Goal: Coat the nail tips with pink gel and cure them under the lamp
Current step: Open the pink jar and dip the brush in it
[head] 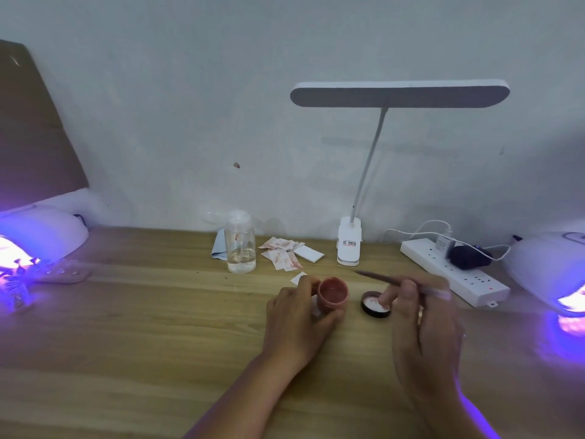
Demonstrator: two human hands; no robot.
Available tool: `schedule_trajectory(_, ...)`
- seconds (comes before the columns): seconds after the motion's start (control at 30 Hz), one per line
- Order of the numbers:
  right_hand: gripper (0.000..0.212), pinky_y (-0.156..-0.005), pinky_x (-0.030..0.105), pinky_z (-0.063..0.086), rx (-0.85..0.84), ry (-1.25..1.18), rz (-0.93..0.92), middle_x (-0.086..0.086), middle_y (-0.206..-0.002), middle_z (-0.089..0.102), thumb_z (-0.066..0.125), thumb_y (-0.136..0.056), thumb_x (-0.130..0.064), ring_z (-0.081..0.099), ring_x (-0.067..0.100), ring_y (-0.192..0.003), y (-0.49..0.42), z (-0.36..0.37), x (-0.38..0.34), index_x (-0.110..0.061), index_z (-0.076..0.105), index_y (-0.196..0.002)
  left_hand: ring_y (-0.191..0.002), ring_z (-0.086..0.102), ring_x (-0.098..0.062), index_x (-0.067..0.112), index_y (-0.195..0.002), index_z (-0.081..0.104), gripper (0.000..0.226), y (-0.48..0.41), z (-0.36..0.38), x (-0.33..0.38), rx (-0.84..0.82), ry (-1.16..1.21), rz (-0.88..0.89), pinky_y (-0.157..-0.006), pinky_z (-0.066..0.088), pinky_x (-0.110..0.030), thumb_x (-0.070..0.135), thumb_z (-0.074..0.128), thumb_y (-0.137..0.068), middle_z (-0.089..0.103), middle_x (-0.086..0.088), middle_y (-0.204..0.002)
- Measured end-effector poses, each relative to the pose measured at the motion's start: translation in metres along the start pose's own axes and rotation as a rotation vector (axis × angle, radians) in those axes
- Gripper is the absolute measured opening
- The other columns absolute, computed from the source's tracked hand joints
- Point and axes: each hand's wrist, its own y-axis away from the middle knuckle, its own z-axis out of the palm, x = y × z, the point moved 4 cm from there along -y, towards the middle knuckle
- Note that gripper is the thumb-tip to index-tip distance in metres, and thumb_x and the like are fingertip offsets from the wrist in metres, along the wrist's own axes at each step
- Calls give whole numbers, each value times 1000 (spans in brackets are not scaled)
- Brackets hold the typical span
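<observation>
Tilting the pink gel pot (332, 294), probably for easier dipping, the left grip (294, 321) grasps it — the right grip (421, 315) pinches the brush (380, 278) just beside.

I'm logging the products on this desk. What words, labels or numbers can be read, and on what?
Nothing is legible.
Sticker on the desk lamp base: red and dark print, too blurred to read.
Label on the plug adapter in the power strip: too small.
Small bottle by the left curing lamp: markings blurred.
Pink gel jar, brush: no text shows.
</observation>
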Motion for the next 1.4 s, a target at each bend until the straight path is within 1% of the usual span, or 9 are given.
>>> schedule_trajectory(0.13,24,-82,34,42,-78,4,-4,-12,-76,64,36,-98,-31,54,-3,-89,9,9,1,-18,57,-95,-113,51,-13,37,-120,44,47,0,0,1,3,-16,-1,-88,34,-31,58,64,-83,61,18,-115)
schedule_trajectory(0.23,20,-81,38,45,-124,4,-3,-2,-85,64,38,-95,-29,60,17,-87,12,12,3,-19,55,-98,-113,49,-12,39,-119,43,45,1,0,3,12,-37,32,-90,32,-31,56,64,-83,60,18,-114)
schedule_trajectory(0.37,24,-79,31,40,-162,73,16,-5,-83,64,39,-92,-29,51,9,-84,12,15,8,-16,59,-91,-112,48,-11,39,-119,42,45,2,-1,5,32,-58,62,-92,30,-29,58,62,-84,60,19,-111)
schedule_trajectory(0.5,22,-79,26,37,-214,108,43,-10,-82,64,38,-94,-32,53,10,-81,14,20,12,-21,57,-94,-111,48,-10,38,-120,43,45,4,-1,8,46,-73,98,-95,31,-29,58,61,-85,61,19,-111)
schedule_trajectory(0.67,10,-79,18,32,-246,117,-19,-18,-79,62,41,-95,-29,46,-15,-87,14,22,8,-38,44,-98,-109,49,-9,37,-118,45,42,5,-2,9,75,-58,124,-95,32,-30,59,61,-86,62,19,-108)
schedule_trajectory(0.83,10,-80,22,34,-273,128,17,-18,-82,64,39,-94,-32,51,1,-84,15,22,12,-36,47,-99,-106,50,-8,39,-116,44,41,5,-2,9,86,-64,132,-93,32,-29,60,60,-86,62,19,-104)
schedule_trajectory(1.07,19,-80,21,34,-290,131,-22,-20,-79,61,46,-93,-23,52,-5,-85,14,23,8,-41,43,-97,-103,51,-8,40,-114,44,39,5,-2,8,96,-57,137,-90,31,-28,61,61,-86,62,20,-100)
schedule_trajectory(1.33,13,-80,22,34,-297,141,-8,-24,-81,60,43,-95,-28,49,-13,-92,14,24,10,-40,43,-99,-103,49,-7,39,-115,44,40,4,-1,7,85,-60,134,-85,25,-25,60,61,-86,59,21,-99)
schedule_trajectory(1.4,19,-78,25,36,-292,147,-14,-22,-81,60,46,-94,-24,46,-18,-95,14,24,10,-41,42,-99,-103,49,-7,40,-116,43,40,5,-1,7,79,-53,132,-86,25,-26,60,60,-86,58,22,-98)
